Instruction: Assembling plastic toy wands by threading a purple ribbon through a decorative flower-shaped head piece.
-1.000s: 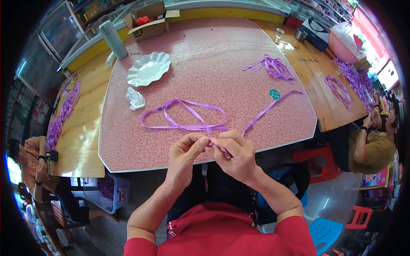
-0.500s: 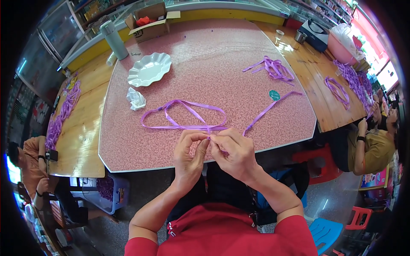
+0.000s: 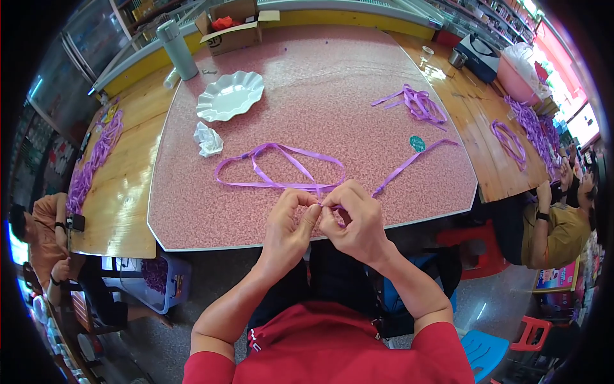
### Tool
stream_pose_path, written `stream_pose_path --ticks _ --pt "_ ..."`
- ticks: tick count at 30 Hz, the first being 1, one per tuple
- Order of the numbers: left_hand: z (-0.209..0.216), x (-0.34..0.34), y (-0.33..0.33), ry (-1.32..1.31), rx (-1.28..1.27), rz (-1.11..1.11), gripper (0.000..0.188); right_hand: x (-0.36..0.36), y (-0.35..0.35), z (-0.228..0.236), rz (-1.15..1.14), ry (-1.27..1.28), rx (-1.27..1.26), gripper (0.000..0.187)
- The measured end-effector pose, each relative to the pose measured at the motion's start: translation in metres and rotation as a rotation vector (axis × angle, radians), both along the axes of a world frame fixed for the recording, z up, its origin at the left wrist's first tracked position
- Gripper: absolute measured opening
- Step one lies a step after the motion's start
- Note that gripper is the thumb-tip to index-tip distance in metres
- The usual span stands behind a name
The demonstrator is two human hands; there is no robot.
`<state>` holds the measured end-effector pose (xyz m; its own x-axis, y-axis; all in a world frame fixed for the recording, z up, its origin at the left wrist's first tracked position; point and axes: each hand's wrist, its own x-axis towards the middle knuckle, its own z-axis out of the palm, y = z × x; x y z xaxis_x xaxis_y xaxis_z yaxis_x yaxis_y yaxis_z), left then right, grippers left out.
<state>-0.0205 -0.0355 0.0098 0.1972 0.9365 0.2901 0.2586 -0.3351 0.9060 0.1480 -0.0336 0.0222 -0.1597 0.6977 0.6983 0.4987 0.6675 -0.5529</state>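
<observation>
A long purple ribbon lies in loops on the pink speckled table, and its near part runs up into my fingers. My left hand pinches it between thumb and forefinger. Close beside it, fingertips almost touching, my right hand grips the same ribbon with curled fingers. What sits right between the fingertips is too small to make out. Past my right hand, a purple strip with a knot stretches toward the right edge. Farther back on the right lies a loose bunch of purple ribbon.
On the left stand a white scalloped dish, crumpled white tissue, a grey-green bottle and an open cardboard box. A round green sticker lies at right. People sit at both side tables beside purple ribbon piles.
My hands stay pinched on the ribbon, with the fingertips drawn slightly closer together. The whole view has shifted a little; the things on the table lie as before.
</observation>
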Motion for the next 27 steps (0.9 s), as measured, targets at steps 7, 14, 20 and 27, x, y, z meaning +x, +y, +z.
stream_pose_path --ticks 7,14,20,27 --pt "-0.003 -0.003 0.005 -0.247 -0.498 -0.170 0.017 0.015 0.002 0.005 0.326 0.723 -0.942 0.006" --pt "0.005 -0.003 0.000 -0.128 0.035 -0.006 0.015 0.013 0.000 0.017 0.260 0.602 -0.799 0.004" --pt "0.015 0.000 0.001 -0.059 0.146 -0.033 0.014 0.008 -0.005 0.008 0.212 0.487 -0.635 0.004" --pt "0.010 0.005 -0.002 -0.363 -0.173 -0.089 0.020 0.012 -0.007 0.006 0.263 0.542 -0.707 0.006"
